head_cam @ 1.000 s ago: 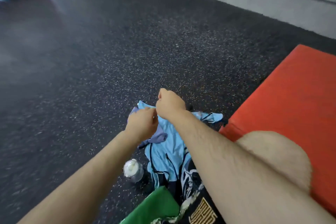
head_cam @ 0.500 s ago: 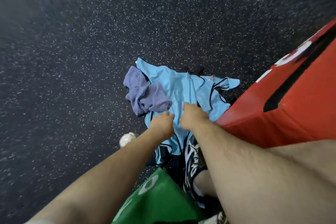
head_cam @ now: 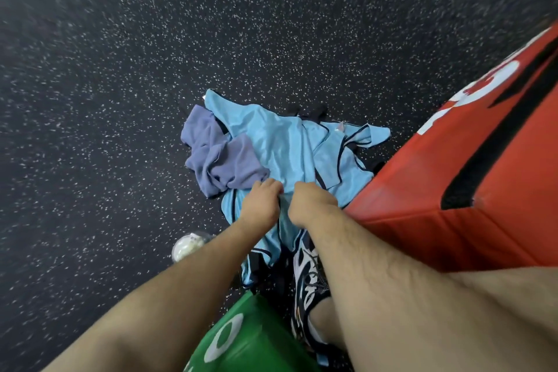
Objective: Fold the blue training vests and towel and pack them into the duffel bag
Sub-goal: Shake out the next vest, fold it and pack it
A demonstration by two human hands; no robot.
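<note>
While the purple towel (head_cam: 220, 157) lies crumpled farthest from the red pad (head_cam: 453, 190), we grip the blue vests (head_cam: 283, 145) in both fists: our left hand (head_cam: 261, 205) next, our right hand (head_cam: 311, 205) nearest the pad, fingers curled into cloth. The vests lie heaped on the floor, touching the pad.

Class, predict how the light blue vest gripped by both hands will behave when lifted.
Probably floppy: the vest lies crumpled in soft folds. Its sheen suggests slippery fabric, so it may slide through the left hand and right hand. It looks thin, so likely light.
</note>
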